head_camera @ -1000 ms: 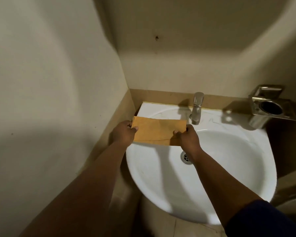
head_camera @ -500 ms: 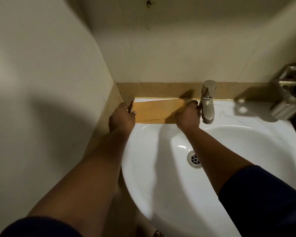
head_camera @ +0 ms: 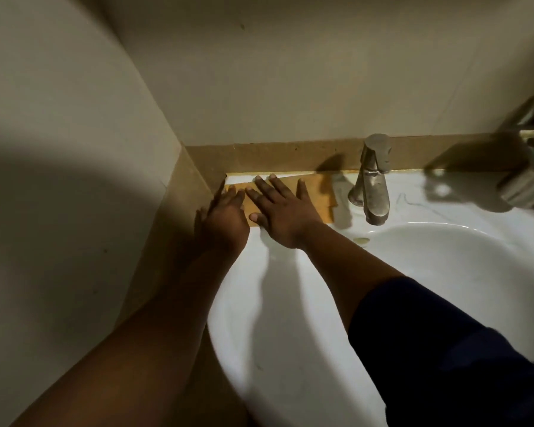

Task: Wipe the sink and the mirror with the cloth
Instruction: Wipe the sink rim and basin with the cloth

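So it's a white ceramic sink (head_camera: 290,349) jammed into a corner. A folded mustard-yellow cloth (head_camera: 321,195) lies flat on the back ledge, left of the brushed metal faucet (head_camera: 372,183) that stands on the same ledge. Both hands lie flat on the cloth.

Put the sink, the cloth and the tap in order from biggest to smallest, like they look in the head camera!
1. Sink, much the biggest.
2. Cloth, partly hidden under both hands.
3. Tap, close to the cloth's visible size, so that ranking is unsure.
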